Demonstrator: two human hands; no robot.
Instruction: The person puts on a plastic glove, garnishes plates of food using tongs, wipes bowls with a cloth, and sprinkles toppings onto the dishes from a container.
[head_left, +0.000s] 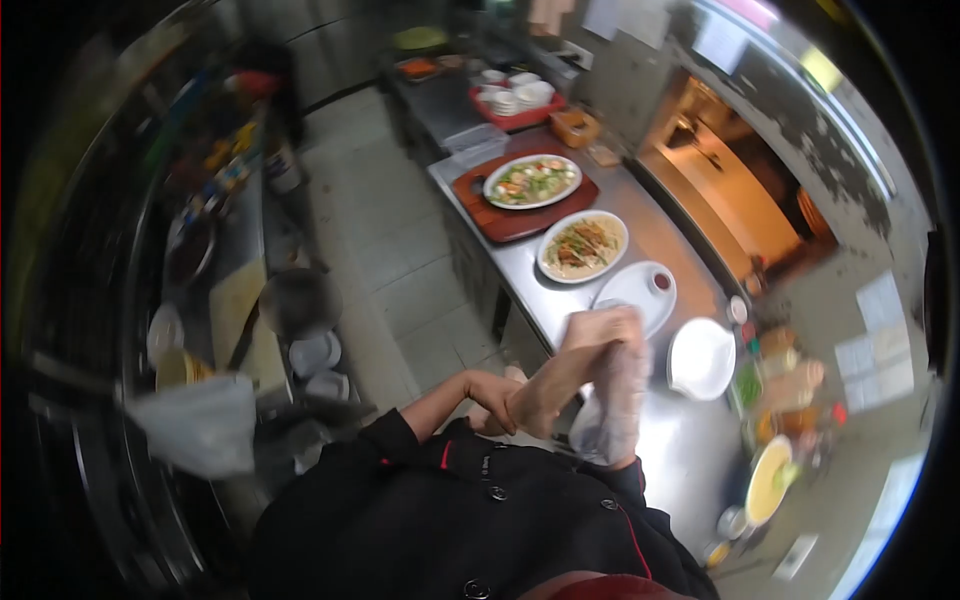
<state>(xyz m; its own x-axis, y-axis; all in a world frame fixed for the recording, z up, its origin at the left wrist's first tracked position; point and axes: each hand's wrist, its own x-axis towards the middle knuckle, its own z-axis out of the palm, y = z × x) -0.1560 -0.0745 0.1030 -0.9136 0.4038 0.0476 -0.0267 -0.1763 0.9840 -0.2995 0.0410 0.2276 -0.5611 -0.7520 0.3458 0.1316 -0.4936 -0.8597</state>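
Note:
In front of my black jacket [520, 510], my two hands come together, smeared by motion. My left hand [490, 398] has its fingers curled at the lower end of my right hand [565, 375], and what they grip is hidden. My right wrist is bent, with the hand angled down toward the left one. Clear, wrinkled plastic [622, 400] covers part of my right forearm. Just beyond my right hand lies a white oval plate [610, 293] with a small cup of dark red sauce [661, 282]. An empty white dish [702, 358] is to its right.
On the steel counter [680, 440] stand an oval plate of noodle-like food [583, 246] and another plated dish [532, 182] on a wooden board [490, 215]. Farther back is a red tray of white cups [515, 105]. At left, a pan [300, 303] sits over another worktop, beyond a tiled aisle [410, 270].

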